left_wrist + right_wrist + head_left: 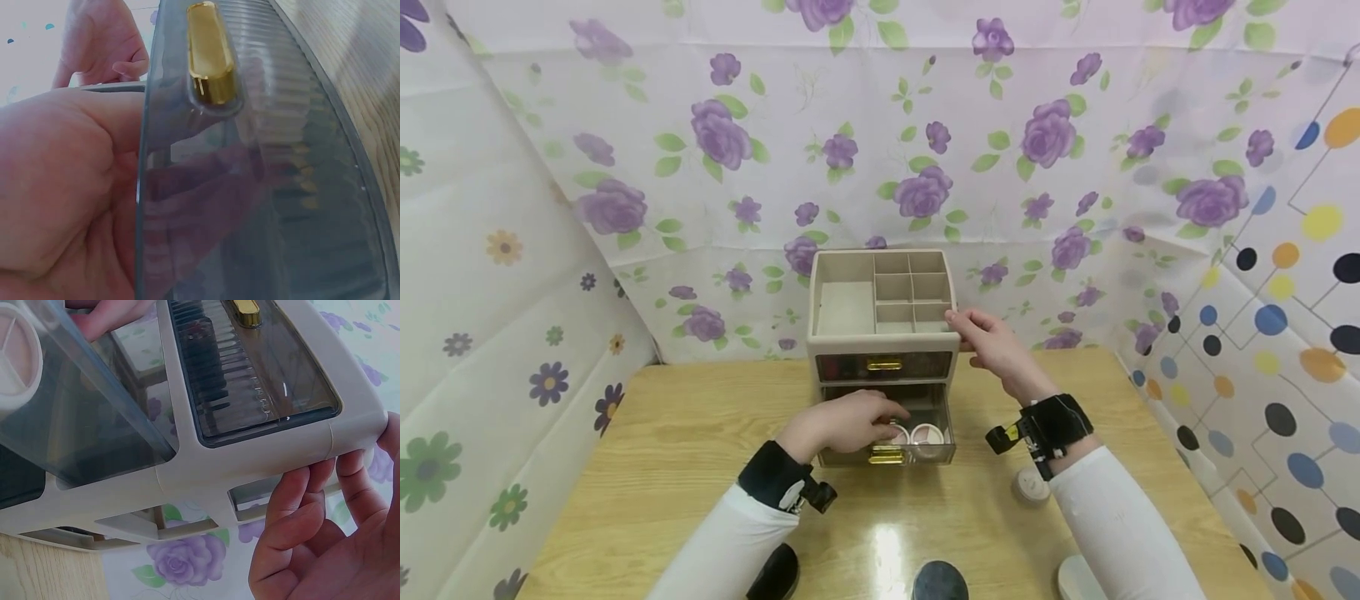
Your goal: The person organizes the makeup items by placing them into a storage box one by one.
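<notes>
Your drawer (842, 458) has two cases (927, 435), a jar (1032, 485) seems left; your right hand (1000, 346) holds the box (883, 344), left hand (850, 419) I can't tell.

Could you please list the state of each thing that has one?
Beige plastic organizer: upright.
Upper smoky plastic drawer: shut.
Smoky plastic drawer beneath it: pulled open.
Round white-rimmed discs: inside open drawer.
Left hand: fingers inside open drawer.
Right hand: gripping organizer's right edge.
Small round pale container: on wooden table, lid unclear.
</notes>
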{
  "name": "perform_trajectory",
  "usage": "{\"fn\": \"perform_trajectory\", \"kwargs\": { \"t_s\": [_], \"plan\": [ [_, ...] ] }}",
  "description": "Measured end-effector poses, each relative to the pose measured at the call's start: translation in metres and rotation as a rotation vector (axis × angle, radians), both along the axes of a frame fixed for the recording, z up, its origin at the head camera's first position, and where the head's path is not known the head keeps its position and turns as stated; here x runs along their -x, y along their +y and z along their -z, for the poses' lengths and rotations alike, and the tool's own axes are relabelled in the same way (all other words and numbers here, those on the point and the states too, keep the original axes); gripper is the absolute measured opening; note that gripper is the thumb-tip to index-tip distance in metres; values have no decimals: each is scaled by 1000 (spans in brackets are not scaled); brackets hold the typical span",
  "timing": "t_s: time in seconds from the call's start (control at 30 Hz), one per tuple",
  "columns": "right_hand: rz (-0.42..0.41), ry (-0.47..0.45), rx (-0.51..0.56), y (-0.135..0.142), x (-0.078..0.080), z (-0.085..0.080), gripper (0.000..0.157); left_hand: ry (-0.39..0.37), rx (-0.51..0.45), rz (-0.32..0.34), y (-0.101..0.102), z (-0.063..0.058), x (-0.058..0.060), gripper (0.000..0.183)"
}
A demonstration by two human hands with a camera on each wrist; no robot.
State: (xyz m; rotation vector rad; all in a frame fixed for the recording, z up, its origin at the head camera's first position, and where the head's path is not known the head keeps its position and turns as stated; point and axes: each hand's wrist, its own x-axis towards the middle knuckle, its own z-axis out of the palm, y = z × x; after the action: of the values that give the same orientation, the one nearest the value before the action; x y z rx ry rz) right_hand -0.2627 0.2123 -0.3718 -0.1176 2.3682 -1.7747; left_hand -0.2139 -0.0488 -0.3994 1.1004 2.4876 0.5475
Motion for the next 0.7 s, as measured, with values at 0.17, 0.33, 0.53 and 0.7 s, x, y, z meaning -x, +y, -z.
{"fn": "perform_trajectory", "kwargs": {
  "t_s": [0.17, 0.33, 0.53, 0.7],
  "plan": [
    [1, 12, 0, -1, 1, 1, 55, 72, -125, -21, -14, -6, -2, 34],
    [1, 18, 4, 0, 0, -1, 53, 138, -300, -54, -34, -20, -5, 25],
    [15, 19, -4, 0, 2, 0, 58, 130, -580, -157, -53, -33, -6, 16],
    [17, 3, -9, -2, 0, 0, 59, 319, -869, -412, -62, -42, -2, 14]
  ]
}}
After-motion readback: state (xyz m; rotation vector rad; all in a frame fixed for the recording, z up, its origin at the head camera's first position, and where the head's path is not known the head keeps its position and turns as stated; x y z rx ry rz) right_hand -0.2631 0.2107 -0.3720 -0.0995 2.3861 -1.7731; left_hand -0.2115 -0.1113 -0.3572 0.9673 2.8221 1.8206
